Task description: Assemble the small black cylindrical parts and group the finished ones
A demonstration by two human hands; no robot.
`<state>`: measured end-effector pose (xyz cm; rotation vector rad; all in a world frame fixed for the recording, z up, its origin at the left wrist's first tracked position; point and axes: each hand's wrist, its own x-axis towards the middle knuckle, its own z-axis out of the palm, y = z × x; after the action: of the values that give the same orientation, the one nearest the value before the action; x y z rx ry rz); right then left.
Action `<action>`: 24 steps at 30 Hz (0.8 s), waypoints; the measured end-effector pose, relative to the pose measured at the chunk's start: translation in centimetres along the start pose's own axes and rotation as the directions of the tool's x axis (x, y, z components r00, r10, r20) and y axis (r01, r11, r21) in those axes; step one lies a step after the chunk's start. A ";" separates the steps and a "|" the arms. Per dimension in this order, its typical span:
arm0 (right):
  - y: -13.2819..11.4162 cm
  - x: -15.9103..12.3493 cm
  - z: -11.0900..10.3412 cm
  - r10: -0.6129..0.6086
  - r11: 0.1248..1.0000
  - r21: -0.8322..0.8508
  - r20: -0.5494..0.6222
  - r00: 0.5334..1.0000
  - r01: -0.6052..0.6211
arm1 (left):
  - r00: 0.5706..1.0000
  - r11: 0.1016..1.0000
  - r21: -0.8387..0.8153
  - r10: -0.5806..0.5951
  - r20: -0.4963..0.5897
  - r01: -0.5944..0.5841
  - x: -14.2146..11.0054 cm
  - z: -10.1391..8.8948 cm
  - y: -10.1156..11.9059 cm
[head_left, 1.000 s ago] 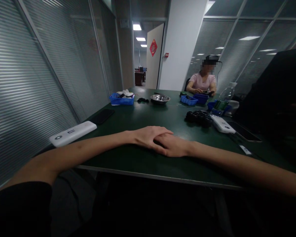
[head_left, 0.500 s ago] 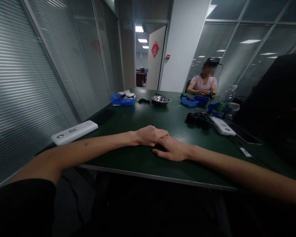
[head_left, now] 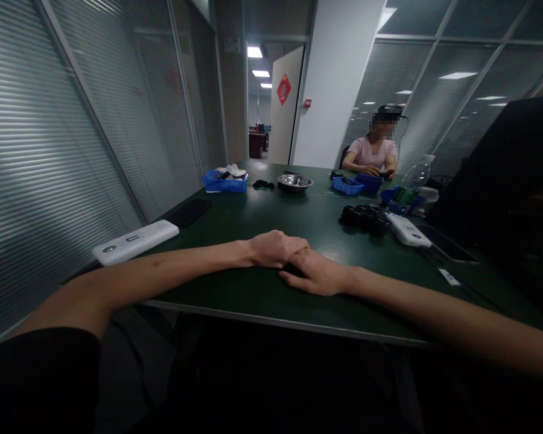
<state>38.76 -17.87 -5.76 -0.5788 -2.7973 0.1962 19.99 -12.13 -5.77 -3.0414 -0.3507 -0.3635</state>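
My left hand (head_left: 275,248) rests on the dark green tabletop (head_left: 235,289), curled, its fingers over the finger ends of my right hand (head_left: 319,272). The two hands meet and touch near the table's front edge. On my right hand, which lies low on the table, the thumb points left and stands apart from the other fingers; their tips are hidden at the left hand. No object shows in either hand. Nearest to my left forearm lies a white power bank (head_left: 136,242), with a dark flat phone-like slab (head_left: 190,212) behind it.
Farther back are a blue basket (head_left: 225,184), a metal bowl (head_left: 295,184) and small blue trays (head_left: 347,187). To the right lie a black bundle (head_left: 365,219), a white device (head_left: 408,230), a phone (head_left: 450,245) and a plastic bottle (head_left: 411,184). A person (head_left: 373,154) sits at the far side.
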 end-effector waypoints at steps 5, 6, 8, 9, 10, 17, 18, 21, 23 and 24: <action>-0.3 -0.3 -0.3 0.018 1.000 0.007 0.034 0.999 -0.018 | 0.998 0.995 -0.075 0.061 -0.023 -0.062 0.1 0.0 0.0; -0.3 -0.5 -0.5 0.028 1.000 0.007 0.048 0.998 -0.029 | 0.997 0.992 -0.104 0.071 -0.026 -0.073 0.1 0.0 0.1; -0.2 -0.8 -1.0 0.042 0.999 -0.020 0.077 0.996 -0.040 | 0.997 0.982 -0.172 0.074 -0.038 -0.080 0.3 0.0 0.2; -0.1 -1.1 -1.3 0.044 0.998 -0.045 0.095 0.995 -0.040 | 0.997 0.976 -0.205 0.066 -0.047 -0.074 0.3 0.0 0.3; 0.1 -1.4 -1.6 0.029 0.998 -0.065 0.101 0.994 -0.022 | 0.997 0.971 -0.232 0.050 -0.055 -0.061 0.4 0.0 0.3; 5.1 -7.4 -5.3 0.182 0.942 -0.276 -0.063 0.981 -0.192 | 0.977 0.953 -0.253 -0.194 -0.092 0.166 0.4 0.4 -0.4; 6.3 -8.7 -6.1 0.229 0.899 -0.342 -0.162 0.960 -0.272 | 0.978 0.956 -0.240 -0.195 -0.079 0.172 0.4 0.5 -0.5; 9.6 -12.6 -8.2 0.334 0.723 -0.461 -0.420 0.844 -0.515 | 0.982 0.962 -0.220 -0.182 -0.059 0.165 0.4 0.5 -0.6; 11.5 -14.9 -9.3 0.436 0.567 -0.457 -0.539 0.720 -0.685 | 0.982 0.961 -0.222 -0.180 -0.059 0.163 0.4 0.6 -0.6; 12.2 -15.8 -9.7 0.506 0.492 -0.445 -0.553 0.662 -0.748 | 0.983 0.962 -0.223 -0.176 -0.060 0.159 0.4 0.6 -0.7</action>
<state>60.08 -12.42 -2.64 -1.6462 -2.0790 -0.7197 20.30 -11.36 -6.21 -3.2049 -0.6049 -0.5663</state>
